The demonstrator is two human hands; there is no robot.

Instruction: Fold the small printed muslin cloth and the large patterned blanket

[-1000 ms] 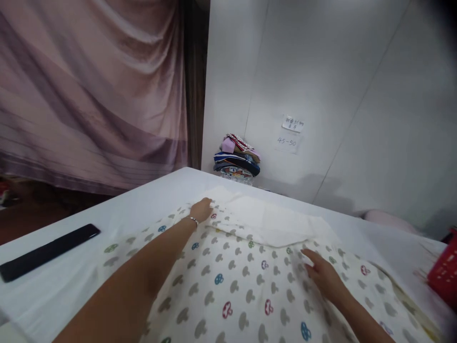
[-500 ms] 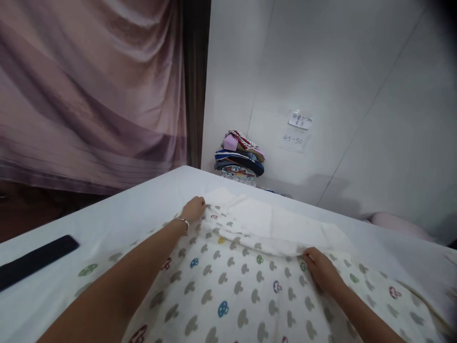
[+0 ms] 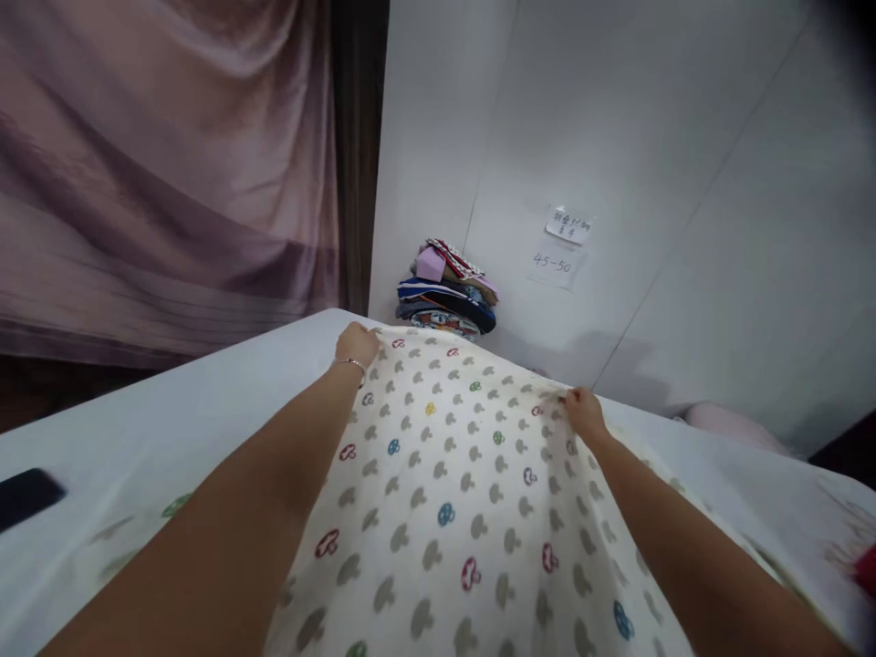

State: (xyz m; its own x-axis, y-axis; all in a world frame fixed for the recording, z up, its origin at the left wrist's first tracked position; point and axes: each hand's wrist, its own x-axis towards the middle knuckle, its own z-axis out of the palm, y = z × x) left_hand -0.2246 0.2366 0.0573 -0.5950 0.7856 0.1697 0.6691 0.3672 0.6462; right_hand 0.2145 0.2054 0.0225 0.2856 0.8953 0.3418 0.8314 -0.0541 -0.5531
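Observation:
A white cloth [image 3: 455,456] printed with grey, red, blue, green and yellow mushrooms stretches between my hands and down toward me. My left hand [image 3: 357,345], with a bracelet at the wrist, grips its far left corner in closed fingers. At the far edge on the right, my right hand [image 3: 583,411] pinches the same cloth. The far edge is pulled fairly taut and hides the table behind it. More of the printed fabric lies beside both forearms.
The white table [image 3: 274,360] reaches back to a pale wall. A stack of folded clothes [image 3: 448,292] stands at its far side, below paper notes [image 3: 557,246]. A black flat object [image 3: 27,499] lies at left. A pinkish curtain [image 3: 164,182] hangs beyond.
Both hands have moved up and away from me, drawing the cloth's edge toward the far side. The fold that lay across the cloth is now opened flat. The view has shifted slightly.

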